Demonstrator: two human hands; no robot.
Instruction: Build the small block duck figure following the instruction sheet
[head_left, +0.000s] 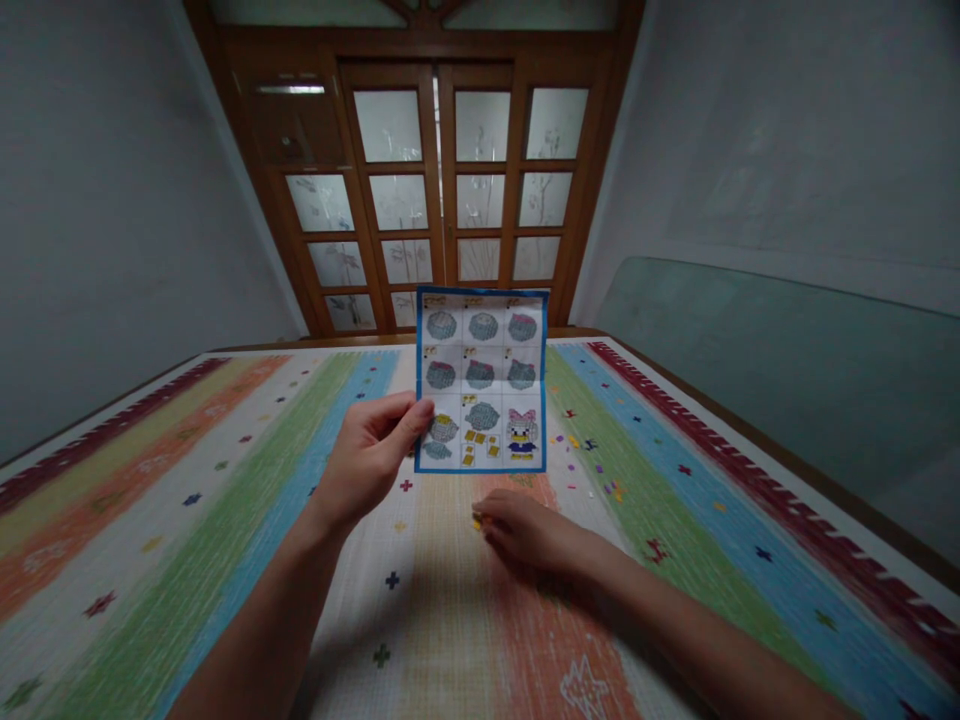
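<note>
Nearest the viewer, two bare forearms reach forward over a desk (315, 341) covered by a cloth (187, 560) with long stripes of red, orange, green, blue and white, dotted with small cross and star marks. The left hand (371, 455) is raised above the cloth and pinches a sheet (482, 380) by its lower left edge, thumb on the front and fingers curled behind. The sheet stands upright, facing the viewer, with a blue border and a crease across its middle. It is printed with a grid of nine boxes: most show grey rounded block builds, and the bottom right box shows a cartoon duck figure with a pink bow. The right hand (525, 530) lies palm down on the cloth, just below and in front of the sheet, fingers lightly bent. Its fingertips meet a yellow piece (476, 520) on the cloth; whether they grip it or only touch it cannot be told. A little farther off, to the right of the sheet, tiny coloured pieces (592, 470) are scattered on the white stripe. Beyond the far edge of the desk stands a wooden door (442, 180) with frosted panes. Plain grey walls rise at both sides, and a large glass pane (787, 370) leans against the right wall.
</note>
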